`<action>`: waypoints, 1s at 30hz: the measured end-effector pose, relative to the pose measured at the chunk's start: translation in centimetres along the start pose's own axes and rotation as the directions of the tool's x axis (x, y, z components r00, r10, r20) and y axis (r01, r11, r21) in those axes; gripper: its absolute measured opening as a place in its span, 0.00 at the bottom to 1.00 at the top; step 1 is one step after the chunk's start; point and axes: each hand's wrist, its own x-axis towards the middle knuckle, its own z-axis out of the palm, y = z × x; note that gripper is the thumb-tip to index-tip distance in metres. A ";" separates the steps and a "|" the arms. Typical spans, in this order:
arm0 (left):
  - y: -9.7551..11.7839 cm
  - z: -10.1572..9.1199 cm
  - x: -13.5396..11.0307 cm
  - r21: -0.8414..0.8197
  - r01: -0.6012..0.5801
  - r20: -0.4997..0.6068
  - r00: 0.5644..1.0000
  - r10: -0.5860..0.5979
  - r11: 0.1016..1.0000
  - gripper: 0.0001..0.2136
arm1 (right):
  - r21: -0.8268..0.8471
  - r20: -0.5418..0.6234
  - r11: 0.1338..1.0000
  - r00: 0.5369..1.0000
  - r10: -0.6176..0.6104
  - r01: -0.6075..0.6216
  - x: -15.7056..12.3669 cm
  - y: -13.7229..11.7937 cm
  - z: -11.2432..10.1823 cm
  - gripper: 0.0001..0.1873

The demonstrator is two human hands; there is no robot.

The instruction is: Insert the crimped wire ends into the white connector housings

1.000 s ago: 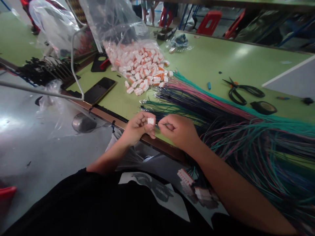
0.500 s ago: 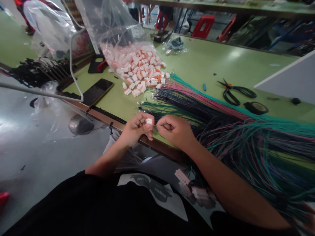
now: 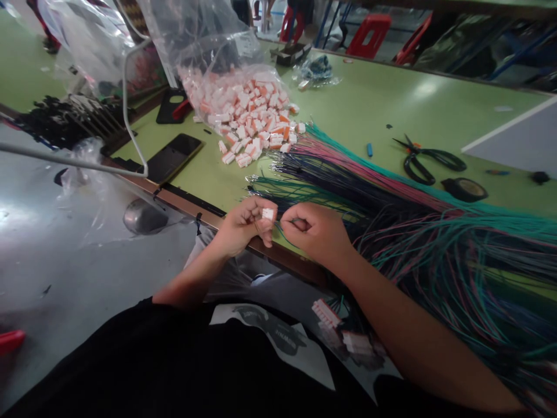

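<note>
Near the table's front edge, my left hand (image 3: 247,225) pinches a small white connector housing (image 3: 267,214) between thumb and fingers. Just to its right, my right hand (image 3: 319,232) is closed, thumb against forefinger, at a thin dark wire (image 3: 279,224) that points toward the housing. The wire's tip is too small to make out. Beyond both hands lie bundled green, pink and dark wires (image 3: 369,174) with bare metal terminals at their left ends. A heap of white and orange connector housings (image 3: 256,116) spills from a clear plastic bag (image 3: 204,40) farther back.
A phone (image 3: 176,158) lies left of the heap, behind a bent metal rod (image 3: 126,104). Black-handled scissors (image 3: 429,161) and a roll of black tape (image 3: 465,189) lie at right. Wired connectors (image 3: 326,313) hang by my lap. Red stools (image 3: 369,36) stand beyond the table.
The camera view has shifted slightly, so the scene sits a little differently. Both hands stay close together, and the right fingertips seem slightly farther from the housing.
</note>
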 end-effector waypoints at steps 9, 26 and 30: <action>0.1 0.0 0.1 0.053 0.026 -0.009 1.000 -0.025 0.998 0.15 | -0.077 -0.014 0.997 1.000 -0.024 0.023 0.0 0.1 0.1 0.07; 0.0 0.3 0.2 -0.015 0.027 -0.064 0.998 -0.028 1.000 0.17 | 0.209 0.061 0.971 0.992 0.108 -0.118 0.6 0.6 -0.1 0.07; 0.0 0.4 0.2 -0.006 0.025 -0.061 0.998 -0.025 1.000 0.17 | 0.197 0.040 0.977 0.996 0.075 -0.082 0.4 0.4 0.4 0.07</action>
